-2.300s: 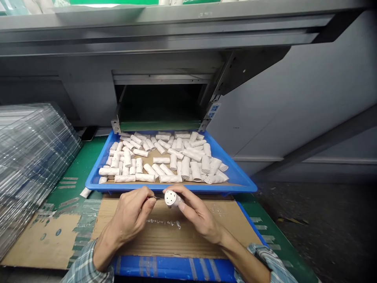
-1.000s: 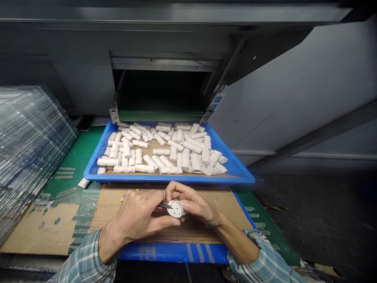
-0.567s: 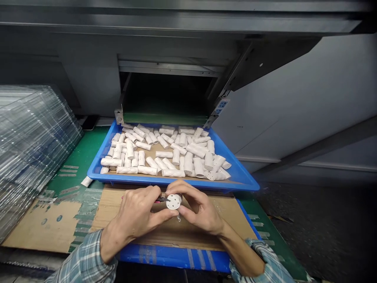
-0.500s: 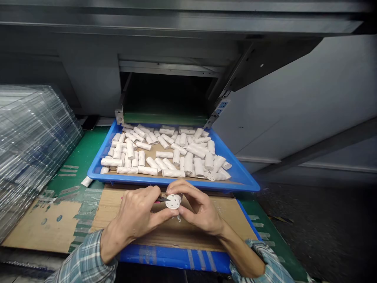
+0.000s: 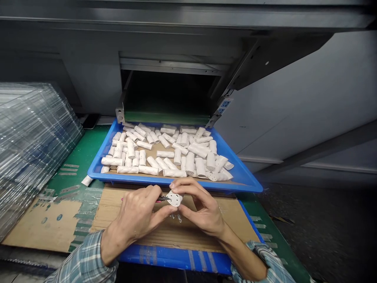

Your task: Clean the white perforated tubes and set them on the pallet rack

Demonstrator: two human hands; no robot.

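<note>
Cylinder (image 5: 174,199) held over cardboard sheet (image 5: 235,214), tool (image 5: 161,199) at its end face

White, dark spots on the end, which faces the camera. Right hand (image 5: 203,208): fingers pinched on the cylinder. Left hand (image 5: 137,212): fingers closed around the tool, black tip, bit of pink showing past the knuckles; tip overlaps the spotted face, can't tell how deep. Left thumb at the lower rim. Just beyond the hands: blue tray (image 5: 132,177), many white tubes (image 5: 174,173) lying jumbled on brown lining. One loose tube (image 5: 86,181) by the tray's near left corner, on green counter (image 5: 79,155). Farther left: stacked clear plastic packaging (image 5: 32,149). Behind tray: green conveyor belt (image 5: 165,116), power strip (image 5: 224,105) to its right.
</note>
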